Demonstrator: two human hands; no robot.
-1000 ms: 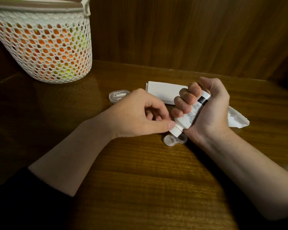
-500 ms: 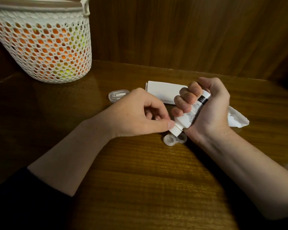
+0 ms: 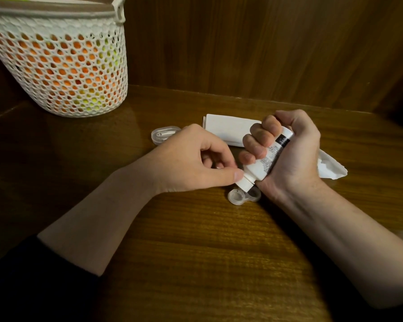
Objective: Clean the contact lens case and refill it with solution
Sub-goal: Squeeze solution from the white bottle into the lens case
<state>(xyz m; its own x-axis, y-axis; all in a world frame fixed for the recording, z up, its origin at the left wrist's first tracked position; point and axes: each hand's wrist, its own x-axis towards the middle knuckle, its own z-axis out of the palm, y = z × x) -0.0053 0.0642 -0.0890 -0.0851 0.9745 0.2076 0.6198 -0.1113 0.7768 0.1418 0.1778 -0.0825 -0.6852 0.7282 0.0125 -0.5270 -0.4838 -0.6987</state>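
Our right hand (image 3: 289, 156) gripped the inverted solution bottle (image 3: 263, 163) over the open lens case (image 3: 242, 196); our left hand (image 3: 191, 161) pinched its cap (image 3: 244, 183).

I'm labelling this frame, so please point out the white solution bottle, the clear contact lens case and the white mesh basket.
white plastic solution bottle (image 3: 264, 165): head view, printed middle of body.
clear plastic contact lens case (image 3: 237, 196): head view, open left well.
white mesh basket (image 3: 56, 73): head view, front wall.
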